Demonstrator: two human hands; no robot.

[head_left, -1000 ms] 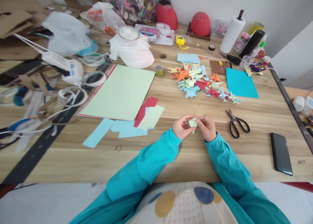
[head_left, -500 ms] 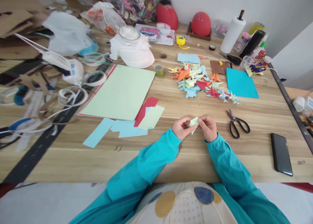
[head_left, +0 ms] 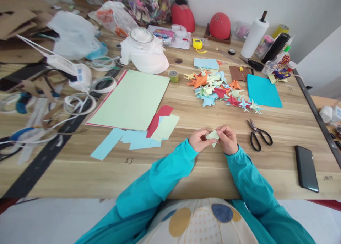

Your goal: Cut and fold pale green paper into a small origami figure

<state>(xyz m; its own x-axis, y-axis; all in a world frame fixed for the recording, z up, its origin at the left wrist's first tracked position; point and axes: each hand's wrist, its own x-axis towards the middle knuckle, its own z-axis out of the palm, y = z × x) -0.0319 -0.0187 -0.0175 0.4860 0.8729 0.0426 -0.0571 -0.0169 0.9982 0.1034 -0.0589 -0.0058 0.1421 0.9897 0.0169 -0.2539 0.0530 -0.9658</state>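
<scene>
A small folded piece of pale green paper (head_left: pixel 212 137) is pinched between my two hands just above the table. My left hand (head_left: pixel 199 140) grips its left side, thumb along the lower edge. The fingers of my right hand (head_left: pixel 228 138) close on its upper right corner. Beyond my hands lies a heap of folded paper cranes (head_left: pixel 210 87) in orange, red, blue, yellow and pale green. Black-handled scissors (head_left: pixel 256 134) lie to the right of my right hand. Cut pieces of pale green paper (head_left: pixel 165 128), red paper (head_left: pixel 161 117) and light blue paper (head_left: pixel 108 144) lie on the left.
Large pale green sheets (head_left: pixel 130 100) lie left of centre. A black phone (head_left: pixel 306 168) rests near the right front edge. Bright blue paper (head_left: pixel 263 90), a thread spool (head_left: pixel 173 76) and a yellow tape measure (head_left: pixel 197 43) are farther back. White cables (head_left: pixel 80 103) clutter the left.
The folded paper has turned in my fingers and now shows a flatter, pointed face. Both hands keep their hold and have barely shifted.
</scene>
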